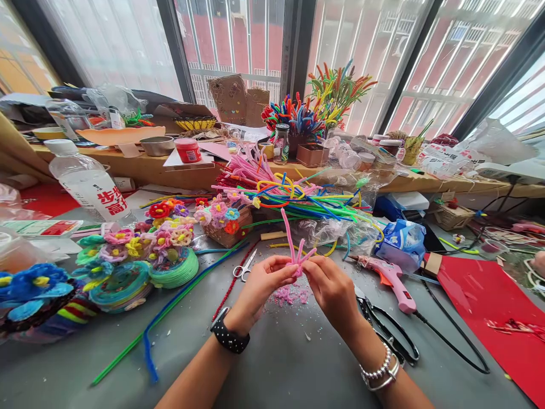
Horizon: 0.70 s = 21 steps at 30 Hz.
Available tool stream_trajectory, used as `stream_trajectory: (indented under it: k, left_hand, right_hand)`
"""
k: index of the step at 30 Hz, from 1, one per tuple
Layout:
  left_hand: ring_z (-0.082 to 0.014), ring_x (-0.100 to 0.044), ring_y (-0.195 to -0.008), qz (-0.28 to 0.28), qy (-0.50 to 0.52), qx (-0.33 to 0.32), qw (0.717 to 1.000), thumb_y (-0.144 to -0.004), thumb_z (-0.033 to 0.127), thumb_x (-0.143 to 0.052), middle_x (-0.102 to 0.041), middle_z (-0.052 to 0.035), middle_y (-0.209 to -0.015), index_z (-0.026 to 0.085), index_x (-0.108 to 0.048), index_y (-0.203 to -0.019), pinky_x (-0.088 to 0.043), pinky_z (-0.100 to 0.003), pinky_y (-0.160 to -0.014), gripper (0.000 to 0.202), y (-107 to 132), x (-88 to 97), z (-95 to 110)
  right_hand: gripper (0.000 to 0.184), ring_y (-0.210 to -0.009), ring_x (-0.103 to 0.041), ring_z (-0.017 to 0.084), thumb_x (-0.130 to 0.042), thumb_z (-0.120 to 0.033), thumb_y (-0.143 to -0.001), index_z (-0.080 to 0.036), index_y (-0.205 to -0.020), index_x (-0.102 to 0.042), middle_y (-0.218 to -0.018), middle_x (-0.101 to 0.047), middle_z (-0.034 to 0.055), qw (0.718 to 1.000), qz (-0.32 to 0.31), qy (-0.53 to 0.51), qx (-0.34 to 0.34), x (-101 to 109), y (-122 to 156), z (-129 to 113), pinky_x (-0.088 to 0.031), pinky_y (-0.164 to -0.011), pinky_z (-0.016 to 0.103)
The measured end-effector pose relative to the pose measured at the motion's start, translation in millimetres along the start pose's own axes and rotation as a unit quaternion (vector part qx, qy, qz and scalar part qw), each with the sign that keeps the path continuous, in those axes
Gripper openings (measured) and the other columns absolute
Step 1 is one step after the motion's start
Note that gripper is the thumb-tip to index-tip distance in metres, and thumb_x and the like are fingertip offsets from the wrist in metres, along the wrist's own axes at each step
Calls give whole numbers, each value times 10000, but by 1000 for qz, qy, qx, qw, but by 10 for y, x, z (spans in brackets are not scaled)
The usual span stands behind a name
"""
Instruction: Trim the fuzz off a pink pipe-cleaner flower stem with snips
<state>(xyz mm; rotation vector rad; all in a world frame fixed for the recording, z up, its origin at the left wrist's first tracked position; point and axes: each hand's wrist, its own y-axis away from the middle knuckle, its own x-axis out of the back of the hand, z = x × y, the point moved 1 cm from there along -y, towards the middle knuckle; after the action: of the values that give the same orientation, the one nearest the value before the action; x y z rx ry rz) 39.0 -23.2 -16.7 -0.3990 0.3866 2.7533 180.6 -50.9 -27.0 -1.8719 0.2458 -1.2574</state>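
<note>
Above the middle of the grey table, my left hand (272, 279) and my right hand (330, 284) pinch a bundle of pink pipe cleaners (288, 236) between them. Several fuzzy stems fan upward from the fingertips, one longer than the others. The fingers hide the lower part, where the stems come together. Under the hands lie pink fuzz trimmings (286, 295) with tiny specks around them. Small white-handled scissors (244, 268) rest just left of my left hand. Black-handled pliers or cutters (389, 326) lie beside my right wrist, their tips partly hidden.
A pink glue gun (394, 279) with a black cord lies right, near a red sheet (489, 318). Colourful pipe cleaners (298, 196) are heaped behind. Fuzzy flowers in baskets (174, 267) and a water bottle (91, 184) stand left. Long green and blue stems (170, 315) cross the left side.
</note>
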Motion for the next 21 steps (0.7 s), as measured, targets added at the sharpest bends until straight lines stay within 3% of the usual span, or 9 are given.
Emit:
stream_trajectory:
  k: [4, 11, 17, 21]
  left_hand:
    - [-113, -593, -711, -38, 59, 49, 996, -647, 316, -658, -637, -49, -781, 116, -625, -801, -446, -230, -722, 254, -20, -8, -43]
    - [-71, -542, -546, -37, 20, 65, 997, -636, 338, -659, -574, -6, -586, 112, -612, -705, -419, -174, -543, 241, -9, -21, -56]
    - [-120, -568, -580, 10, -73, -33, 997, -642, 356, -633, -606, -24, -638, 108, -628, -713, -454, -233, -593, 258, -25, -46, -51]
    - [-156, -583, -594, 40, -171, -128, 976, -691, 352, -577, -621, -36, -643, 123, -638, -750, -470, -264, -593, 245, -30, -63, -82]
  right_hand:
    - [176, -701, -525, 164, -434, -83, -818, -148, -903, -573, -810, -606, 70, 999, 11, 27, 32, -1, 28, -7, -423, -631, 271]
    - [170, -681, -515, 160, -451, -90, -814, -146, -907, -582, -789, -599, 67, 999, 10, 31, 38, 0, 35, -10, -422, -606, 265]
    - [140, -703, -525, 167, -460, -117, -818, -144, -881, -582, -792, -603, 70, 999, 9, 14, 32, 0, 9, -12, -431, -638, 277]
    - [120, -741, -528, 174, -457, -149, -821, -151, -845, -575, -778, -585, 68, 999, 11, -48, -13, -12, -1, -32, -436, -658, 283]
